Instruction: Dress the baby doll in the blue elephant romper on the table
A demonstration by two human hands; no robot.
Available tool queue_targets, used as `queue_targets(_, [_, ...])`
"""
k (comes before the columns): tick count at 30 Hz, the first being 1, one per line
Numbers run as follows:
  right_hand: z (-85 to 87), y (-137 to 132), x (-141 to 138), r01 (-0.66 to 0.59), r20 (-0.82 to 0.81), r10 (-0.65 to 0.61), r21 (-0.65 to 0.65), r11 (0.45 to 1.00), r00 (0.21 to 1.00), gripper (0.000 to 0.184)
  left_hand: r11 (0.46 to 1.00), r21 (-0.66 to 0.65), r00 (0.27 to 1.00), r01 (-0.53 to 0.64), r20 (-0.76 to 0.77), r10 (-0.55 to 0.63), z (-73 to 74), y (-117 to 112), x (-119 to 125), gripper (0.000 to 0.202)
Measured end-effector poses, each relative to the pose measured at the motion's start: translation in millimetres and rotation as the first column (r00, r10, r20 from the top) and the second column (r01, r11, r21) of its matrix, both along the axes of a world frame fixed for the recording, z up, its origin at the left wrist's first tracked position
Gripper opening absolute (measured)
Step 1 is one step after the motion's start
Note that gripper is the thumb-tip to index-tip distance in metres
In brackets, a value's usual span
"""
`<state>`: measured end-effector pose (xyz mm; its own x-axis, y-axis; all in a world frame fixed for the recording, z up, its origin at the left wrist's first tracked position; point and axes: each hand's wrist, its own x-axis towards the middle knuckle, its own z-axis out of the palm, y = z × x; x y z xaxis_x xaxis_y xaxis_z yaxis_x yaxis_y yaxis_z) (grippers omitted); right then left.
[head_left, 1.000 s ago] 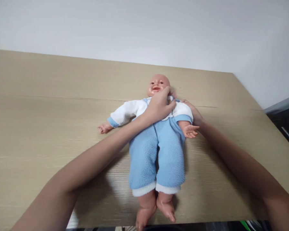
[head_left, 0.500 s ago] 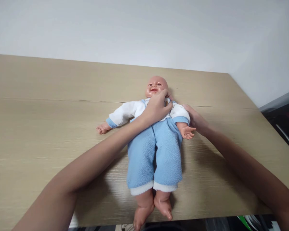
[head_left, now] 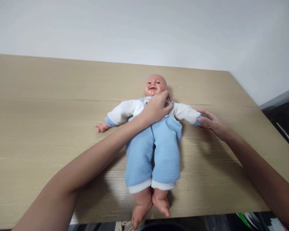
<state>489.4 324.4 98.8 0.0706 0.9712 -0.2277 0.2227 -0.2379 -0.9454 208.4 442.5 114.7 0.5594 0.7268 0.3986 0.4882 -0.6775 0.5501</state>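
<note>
A baby doll [head_left: 167, 154] lies on its back on the wooden table, dressed in a white top and light blue fleece trousers with white hems. Its bald head points to the far side and its bare feet reach the near edge. Across its chest lies my left hand [head_left: 157, 106], fingers curled over the doll's shoulder beside the neck. My right hand [head_left: 210, 122] is closed around the doll's wrist at the blue cuff of the sleeve on the right. The doll's hand there is mostly hidden by my fingers. Its other arm stretches out to the left.
The wooden table [head_left: 50, 128] has a thin seam running across it and meets a pale wall [head_left: 135, 32] at the back. Dark items stand beyond its right edge. Below the near edge, a green and white object [head_left: 245, 221] shows partly.
My right hand has moved from the doll's upper arm out to its wrist. That arm, bent downward before, now stretches out to the right. My left hand stays on the chest.
</note>
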Motion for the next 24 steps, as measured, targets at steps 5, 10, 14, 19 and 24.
queue_targets(5, [-13.0,-4,5,-0.020,0.139,0.008,0.081,0.996,0.990,0.075,1.000,0.009,1.000,-0.017,-0.010,0.017,0.5,0,-1,0.005])
queue_targets(10, [-22.5,-3,10,0.023,0.264,-0.075,0.193,0.981,0.961,0.068,1.000,-0.003,1.000,0.003,-0.007,-0.003,1.5,0,-1,0.005])
queue_targets(14, [-23.5,-1,20,-0.001,0.360,-0.110,0.295,0.956,0.926,0.059,1.000,-0.005,1.000,-0.001,-0.009,0.001,2.3,-1,-1,0.006])
queue_targets(19, [-25.8,-1,26,-0.069,0.449,-0.110,0.365,0.929,0.887,0.061,1.000,0.000,1.000,0.004,-0.003,-0.004,0.8,-1,-1,0.007])
queue_targets(24, [-32.7,3,33,-0.177,0.575,-0.129,0.446,0.877,0.808,0.053,0.998,0.055,0.999,0.030,-0.035,-0.028,5.3,1,-6,0.011])
